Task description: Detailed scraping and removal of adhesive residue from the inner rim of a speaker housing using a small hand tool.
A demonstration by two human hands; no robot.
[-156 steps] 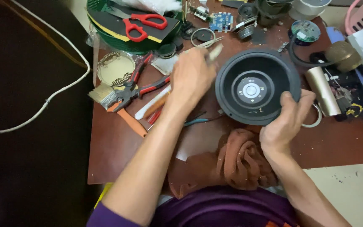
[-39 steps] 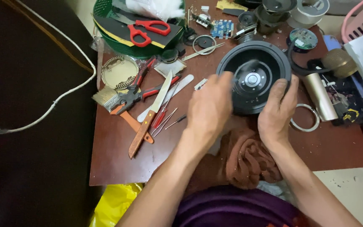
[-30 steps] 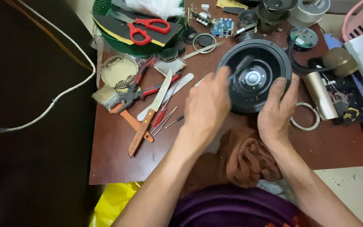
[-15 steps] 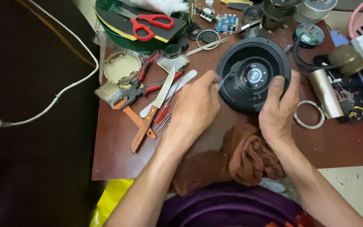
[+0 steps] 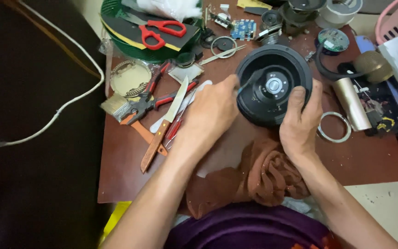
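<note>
Gripping the black speaker [image 5: 272,87] at mid-table, the right hand [image 5: 300,124] clasps its rim; the left hand [image 5: 210,115] pinches a thin tool [image 5: 249,79] into it. Knife [image 5: 164,124], pliers [image 5: 155,99] and brown rag [image 5: 259,175] crowd nearby.

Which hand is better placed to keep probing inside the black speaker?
Left. The left hand already holds a thin tool inside the black speaker, while the right hand steadies its rim.

Your only open desk [image 5: 125,180] surface lies at the near left, and a smaller patch at the near right past the metal ring [image 5: 334,127]. Pliers [image 5: 155,99] and a wooden-handled knife [image 5: 163,127] crowd the left. Far off, scissors [image 5: 161,31] and small parts block passage; the brown cloth [image 5: 259,177] covers the near middle.
</note>
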